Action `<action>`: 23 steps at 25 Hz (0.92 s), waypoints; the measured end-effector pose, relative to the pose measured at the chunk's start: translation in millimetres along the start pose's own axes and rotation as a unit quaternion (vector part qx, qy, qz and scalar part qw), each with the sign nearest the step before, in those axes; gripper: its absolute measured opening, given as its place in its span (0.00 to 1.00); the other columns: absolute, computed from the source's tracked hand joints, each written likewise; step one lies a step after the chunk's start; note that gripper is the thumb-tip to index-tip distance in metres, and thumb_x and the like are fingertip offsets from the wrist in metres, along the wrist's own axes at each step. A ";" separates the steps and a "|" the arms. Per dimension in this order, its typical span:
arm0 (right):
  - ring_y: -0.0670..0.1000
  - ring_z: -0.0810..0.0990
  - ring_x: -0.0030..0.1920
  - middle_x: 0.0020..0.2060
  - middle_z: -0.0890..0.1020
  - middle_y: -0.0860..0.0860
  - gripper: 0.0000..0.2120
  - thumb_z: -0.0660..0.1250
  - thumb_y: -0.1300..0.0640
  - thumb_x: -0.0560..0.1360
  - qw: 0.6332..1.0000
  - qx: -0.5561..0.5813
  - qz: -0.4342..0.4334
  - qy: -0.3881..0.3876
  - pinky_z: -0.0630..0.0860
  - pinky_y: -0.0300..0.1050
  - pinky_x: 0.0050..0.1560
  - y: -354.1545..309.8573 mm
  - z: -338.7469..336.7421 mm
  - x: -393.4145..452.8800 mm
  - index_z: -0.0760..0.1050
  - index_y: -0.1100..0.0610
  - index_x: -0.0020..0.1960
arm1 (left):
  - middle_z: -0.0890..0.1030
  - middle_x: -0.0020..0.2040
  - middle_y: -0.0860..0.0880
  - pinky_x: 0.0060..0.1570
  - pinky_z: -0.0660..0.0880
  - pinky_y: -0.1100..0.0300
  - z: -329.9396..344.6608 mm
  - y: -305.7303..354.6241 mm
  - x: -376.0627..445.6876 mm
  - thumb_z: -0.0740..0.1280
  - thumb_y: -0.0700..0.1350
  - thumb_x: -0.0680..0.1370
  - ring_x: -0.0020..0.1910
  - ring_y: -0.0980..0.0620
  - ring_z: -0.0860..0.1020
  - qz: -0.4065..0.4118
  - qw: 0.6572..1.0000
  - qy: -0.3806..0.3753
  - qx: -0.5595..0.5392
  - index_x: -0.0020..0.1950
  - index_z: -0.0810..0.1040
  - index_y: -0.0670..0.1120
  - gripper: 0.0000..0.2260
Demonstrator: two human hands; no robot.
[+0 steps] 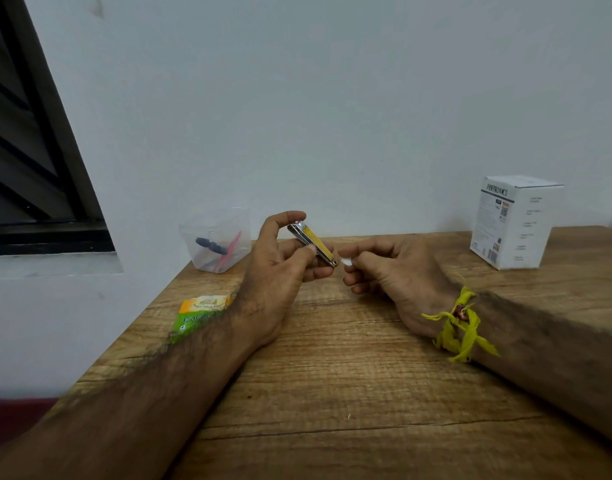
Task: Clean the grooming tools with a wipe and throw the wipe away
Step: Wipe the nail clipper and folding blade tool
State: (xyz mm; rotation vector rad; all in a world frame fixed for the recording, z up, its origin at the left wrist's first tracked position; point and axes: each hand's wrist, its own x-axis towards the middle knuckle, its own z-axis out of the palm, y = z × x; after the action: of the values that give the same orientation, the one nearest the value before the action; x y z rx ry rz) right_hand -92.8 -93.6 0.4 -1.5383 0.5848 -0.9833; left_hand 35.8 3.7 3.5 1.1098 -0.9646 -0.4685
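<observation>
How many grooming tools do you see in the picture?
3: a yellow-faced metal nail clipper in the left hand; a dark tool and a pink tool inside the clear plastic cup. More may be hidden.

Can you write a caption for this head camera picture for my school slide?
Left hand holds a yellow nail clipper while the right hand pinches a small white wipe beside its tip.

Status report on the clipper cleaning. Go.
Left hand holds nail clipper off the table. Right hand pinches small white wipe at the clipper's near end. Nothing in the way.
</observation>
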 end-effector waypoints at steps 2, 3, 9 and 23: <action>0.51 0.84 0.34 0.38 0.86 0.59 0.10 0.66 0.69 0.75 1.000 -0.014 0.003 -0.018 0.80 0.45 0.36 0.6 0.7 0.7 0.85 0.59 0.43 | 0.87 0.45 0.43 0.44 0.82 0.58 0.3 1.5 -0.9 0.64 0.30 0.80 0.45 0.47 0.86 0.013 1.000 -0.003 0.005 0.67 0.71 0.51 0.20; 0.51 0.84 0.35 0.39 0.86 0.59 0.08 0.68 0.67 0.75 0.999 -0.022 0.002 -0.030 0.80 0.46 0.37 1.0 0.7 1.1 0.85 0.60 0.44 | 0.87 0.45 0.43 0.44 0.82 0.58 0.2 2.2 -1.1 0.63 0.31 0.80 0.45 0.47 0.86 0.019 1.000 -0.001 0.003 0.67 0.71 0.52 0.21; 0.50 0.83 0.38 0.39 0.86 0.56 0.09 0.74 0.54 0.74 0.994 -0.047 -0.018 -0.098 0.76 0.42 0.35 3.0 -2.8 0.6 0.86 0.59 0.49 | 0.87 0.47 0.44 0.51 0.81 0.59 1.6 1.9 -2.4 0.65 0.33 0.80 0.48 0.50 0.85 0.058 0.997 0.000 0.040 0.68 0.71 0.53 0.21; 0.50 0.80 0.33 0.37 0.84 0.58 0.06 0.71 0.61 0.75 0.997 0.028 0.016 -0.077 0.74 0.40 0.33 0.2 -3.6 4.3 0.84 0.62 0.41 | 0.82 0.55 0.50 0.57 0.74 0.55 -10.8 12.4 0.0 0.70 0.45 0.79 0.57 0.51 0.78 0.274 0.800 -0.062 0.530 0.57 0.84 0.48 0.08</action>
State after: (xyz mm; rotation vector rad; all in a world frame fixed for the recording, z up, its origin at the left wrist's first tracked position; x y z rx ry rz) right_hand -93.6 -99.0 1.3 -1.5349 0.4689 -0.8421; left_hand 43.2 14.5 13.4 1.6894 -1.6734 0.5908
